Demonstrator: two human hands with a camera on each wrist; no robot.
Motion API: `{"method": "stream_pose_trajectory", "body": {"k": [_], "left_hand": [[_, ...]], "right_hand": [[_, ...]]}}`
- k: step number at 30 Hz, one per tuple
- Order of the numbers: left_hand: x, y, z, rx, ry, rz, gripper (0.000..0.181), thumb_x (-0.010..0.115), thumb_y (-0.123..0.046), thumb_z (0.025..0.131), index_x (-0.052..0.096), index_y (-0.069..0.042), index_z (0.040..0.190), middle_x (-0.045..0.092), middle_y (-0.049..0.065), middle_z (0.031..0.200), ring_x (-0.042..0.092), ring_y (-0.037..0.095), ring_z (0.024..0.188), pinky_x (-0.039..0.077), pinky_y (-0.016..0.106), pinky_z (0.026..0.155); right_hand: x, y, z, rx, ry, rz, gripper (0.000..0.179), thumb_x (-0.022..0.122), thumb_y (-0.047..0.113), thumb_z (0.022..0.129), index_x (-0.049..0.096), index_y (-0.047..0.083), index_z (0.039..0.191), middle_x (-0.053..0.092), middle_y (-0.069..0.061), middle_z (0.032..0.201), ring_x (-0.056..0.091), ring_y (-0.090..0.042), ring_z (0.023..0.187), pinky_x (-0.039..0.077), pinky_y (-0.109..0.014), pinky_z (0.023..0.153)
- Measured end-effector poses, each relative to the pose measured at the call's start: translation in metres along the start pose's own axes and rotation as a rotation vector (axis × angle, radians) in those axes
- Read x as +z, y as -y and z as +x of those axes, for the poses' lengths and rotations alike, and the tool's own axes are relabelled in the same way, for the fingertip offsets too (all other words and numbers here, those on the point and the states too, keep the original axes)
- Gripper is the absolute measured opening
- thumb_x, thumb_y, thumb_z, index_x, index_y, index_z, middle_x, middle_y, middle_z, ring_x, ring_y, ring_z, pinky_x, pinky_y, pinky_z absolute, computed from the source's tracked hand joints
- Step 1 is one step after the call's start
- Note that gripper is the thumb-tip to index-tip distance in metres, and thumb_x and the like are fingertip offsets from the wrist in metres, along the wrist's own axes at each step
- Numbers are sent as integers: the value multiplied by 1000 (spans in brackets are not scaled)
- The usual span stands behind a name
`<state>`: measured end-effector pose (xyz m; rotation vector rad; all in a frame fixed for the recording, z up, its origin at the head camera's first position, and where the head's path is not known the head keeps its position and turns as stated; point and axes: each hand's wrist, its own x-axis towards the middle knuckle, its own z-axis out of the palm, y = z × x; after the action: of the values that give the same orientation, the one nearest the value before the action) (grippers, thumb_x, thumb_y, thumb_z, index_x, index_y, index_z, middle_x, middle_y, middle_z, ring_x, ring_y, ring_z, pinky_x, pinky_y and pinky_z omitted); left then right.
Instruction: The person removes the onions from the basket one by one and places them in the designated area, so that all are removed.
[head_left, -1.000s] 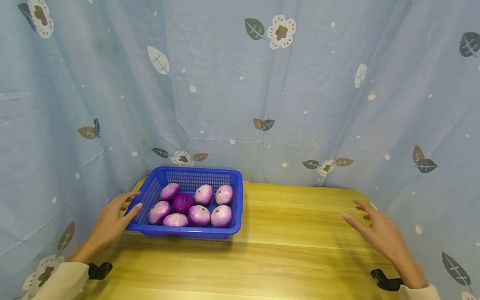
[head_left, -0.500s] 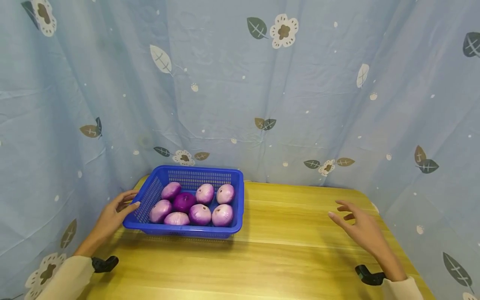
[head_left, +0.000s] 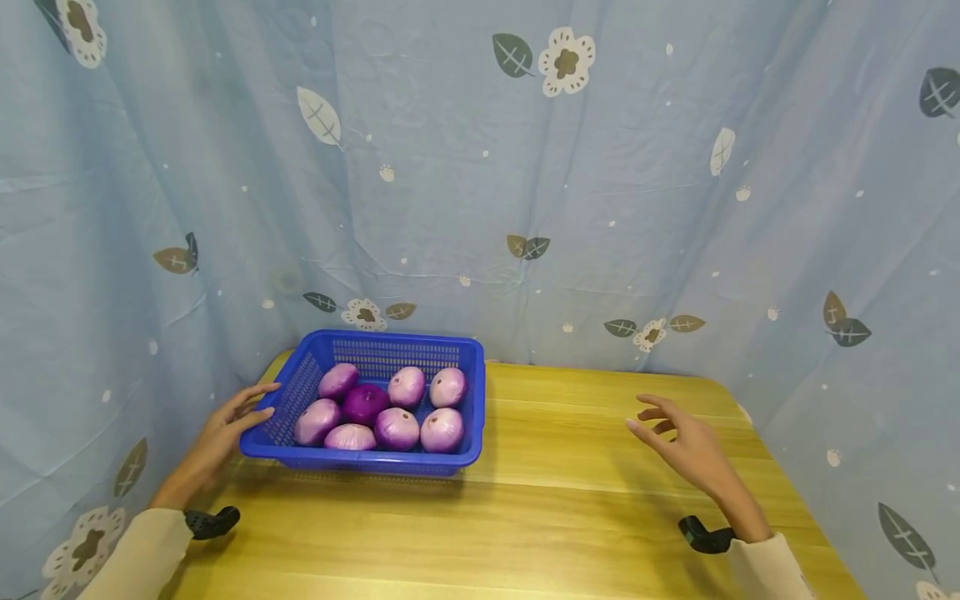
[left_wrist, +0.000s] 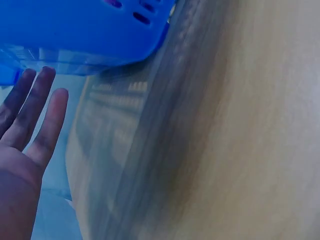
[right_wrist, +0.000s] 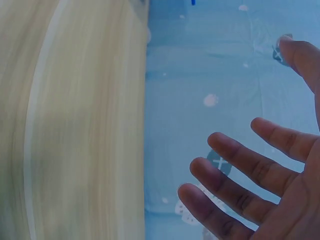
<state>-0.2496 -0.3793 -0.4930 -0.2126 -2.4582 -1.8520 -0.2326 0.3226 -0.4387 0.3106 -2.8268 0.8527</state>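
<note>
A blue plastic basket [head_left: 362, 461] stands on the left of the wooden table, with several purple onions in it. One onion [head_left: 365, 404] is darker than the others around it. At the basket's left rim is my left hand [head_left: 217, 435], thumb and fingertips right at the edge. In the left wrist view its fingers [left_wrist: 50, 120] are straight beside the basket's side wall [left_wrist: 100, 30]. My right hand [head_left: 690, 446] hovers over the right part of the table, holding nothing. Its fingers [right_wrist: 235, 185] are spread and relaxed in the right wrist view.
The yellow wooden table [head_left: 570, 500] extends to the right of the basket and in front of it. A blue curtain [head_left: 450, 167] with flowers and leaves hangs close behind the table and along both sides. A black wrist mount [head_left: 705, 536] sits on each wrist.
My right hand has moved left over the table. My left hand has come in to the basket's left rim, its fingers shifting slightly there. The basket and onions look nearly unmoved.
</note>
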Motion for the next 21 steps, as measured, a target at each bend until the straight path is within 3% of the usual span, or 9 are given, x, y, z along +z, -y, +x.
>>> {"method": "stream_pose_trajectory", "body": {"k": [3,6,14,21], "left_hand": [[-2,4,0,-26,41,-103,52,53,-28,109,39,-17,158,43,-5,143,60,0,114,58,29,86],[-2,7,0,-36,70,-166,51,51,-27,109,38,-18,158,42,-2,139,66,8,111,59,35,86],[-4,13,1,-32,111,-219,51,46,-24,111,33,-21,161,38,-2,143,67,13,113,58,35,88],[-4,17,1,-28,124,-260,49,44,-23,111,37,-21,160,37,-9,144,66,12,114,58,33,89]], "right_hand": [[7,2,5,-18,9,19,64,62,53,100,48,19,152,69,-10,126,67,-30,104,55,-51,80],[14,7,12,-38,20,43,64,63,54,99,49,20,152,68,-8,126,67,-28,105,55,-50,81],[32,32,37,-77,75,128,61,64,57,97,52,25,148,68,-6,126,66,-24,103,56,-43,79],[54,61,60,-130,125,141,63,64,61,95,54,26,147,67,-5,126,66,-19,101,55,-39,77]]}}
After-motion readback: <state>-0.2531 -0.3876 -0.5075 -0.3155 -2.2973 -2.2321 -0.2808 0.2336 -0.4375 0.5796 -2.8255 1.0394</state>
